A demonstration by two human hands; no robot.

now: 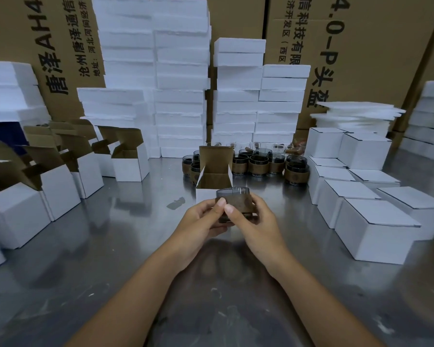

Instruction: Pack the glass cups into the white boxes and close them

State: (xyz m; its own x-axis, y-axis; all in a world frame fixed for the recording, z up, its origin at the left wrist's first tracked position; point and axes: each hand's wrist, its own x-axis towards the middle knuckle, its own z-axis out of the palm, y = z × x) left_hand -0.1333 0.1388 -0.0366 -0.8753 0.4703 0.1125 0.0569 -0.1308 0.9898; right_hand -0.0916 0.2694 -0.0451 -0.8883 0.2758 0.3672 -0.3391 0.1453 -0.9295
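While both hands are wrapped round one glass cup (pixel 233 197), the job looks partly done and far from over. The left hand (pixel 201 217) and the right hand (pixel 252 221) grip the cup from either side, thumbs meeting on its brown sleeve. They hold it above the metal table (pixel 105 259), just in front of an open white box (pixel 214 182) whose lid flap stands upright. What shows of that box's inside looks empty, so this cup is not yet packed.

To the right sits a group of closed boxes (pixel 376 221) — finished ones, I judge, though nothing shows what is in them. Behind the open box a cluster of cups (pixel 258 162) waits unpacked, and to the left a row of open boxes (pixel 58 191) stands with flaps up. By that reckoning more is left than done — this cup must go in and its lid be folded shut, then the same for every cup at the back.
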